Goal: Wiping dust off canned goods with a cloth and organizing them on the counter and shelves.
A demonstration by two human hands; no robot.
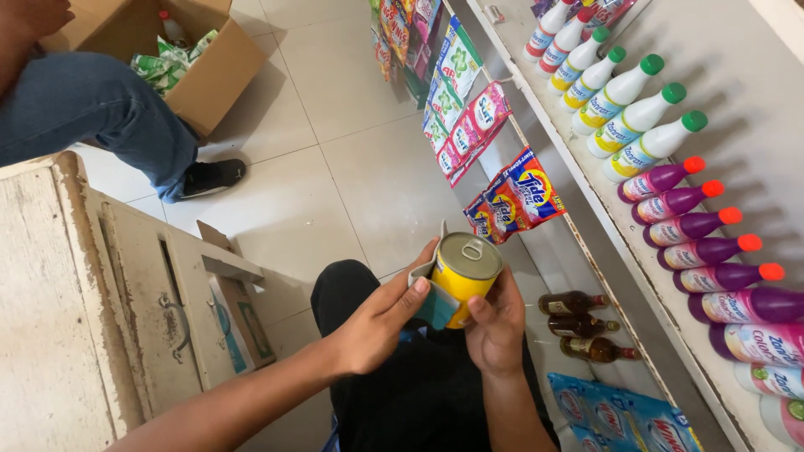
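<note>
While the yellow can (466, 280) with its pull-tab lid sits upright near the centre of the view, above the person's black-trousered lap (402, 385), the right hand (496, 331) wraps it from below and at four o'clock, thumb pressed on the yellow side. The left hand (378, 322) comes in from eight o'clock, fingers closed on a grey-and-teal cloth (434, 295) held flat against the can's left side; how far the cloth reaches behind the can is hard to tell. At one o'clock from the can, strips of detergent sachets (512, 197) hang from the shelf edge (586, 243). Farther out at two o'clock, purple bottles with orange caps (687, 226) and white bottles with green caps (628, 121) lie in rows. At four o'clock, brown bottles (578, 325) rest lower down. At nine o'clock stands a worn white cabinet (75, 318); at eleven o'clock, another person's jeans leg (100, 113) is beside a cardboard box (197, 63).
</note>
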